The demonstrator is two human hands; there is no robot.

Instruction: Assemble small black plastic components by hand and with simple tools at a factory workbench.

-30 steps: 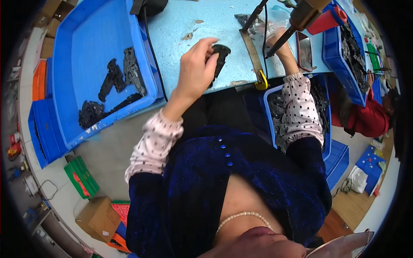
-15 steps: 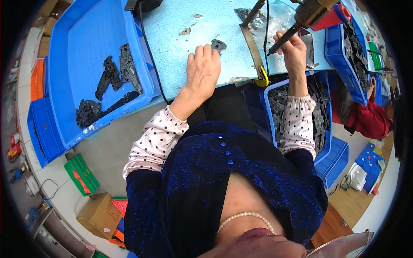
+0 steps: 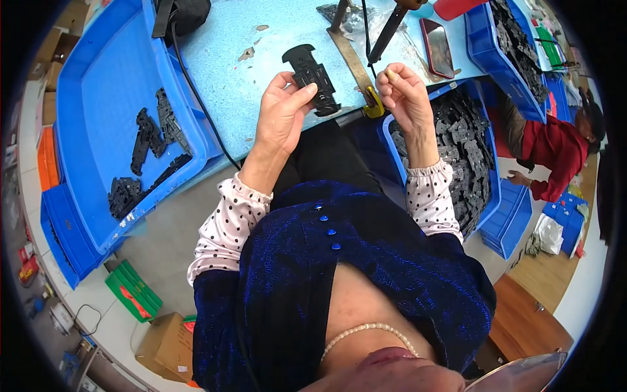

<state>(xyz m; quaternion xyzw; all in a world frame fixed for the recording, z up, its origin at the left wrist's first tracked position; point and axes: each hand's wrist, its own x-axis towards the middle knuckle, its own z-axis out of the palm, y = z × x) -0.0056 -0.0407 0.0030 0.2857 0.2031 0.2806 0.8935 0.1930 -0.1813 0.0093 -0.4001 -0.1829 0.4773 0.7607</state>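
Note:
My left hand [image 3: 277,114] grips a black moulded plastic part [image 3: 302,65] by its lower right side, thumb on top. The part is long, with a wider curved end at the far side, and is tilted over the blue worktop [image 3: 241,78]. My right hand [image 3: 408,95] is raised at the table's front edge, its thumb and fingers pinched together. A small yellowish spot shows at its fingertips; I cannot make out what it is. Just beyond that hand, a dark rod-shaped tool [image 3: 388,36] points down with a thin tip, apart from the fingers.
A blue tray [image 3: 98,85] with several black parts stands at left. A bin of black parts [image 3: 457,144] sits below my right arm, another blue bin [image 3: 483,49] beyond. A phone [image 3: 437,49], metal strip [image 3: 349,55] and black cable [image 3: 196,101] lie nearby. A person in red [image 3: 555,153] works at right.
My left hand has lifted the black part off the worktop and drawn it nearer. My right hand has come away from the rod-shaped tool, toward me. The view has shifted.

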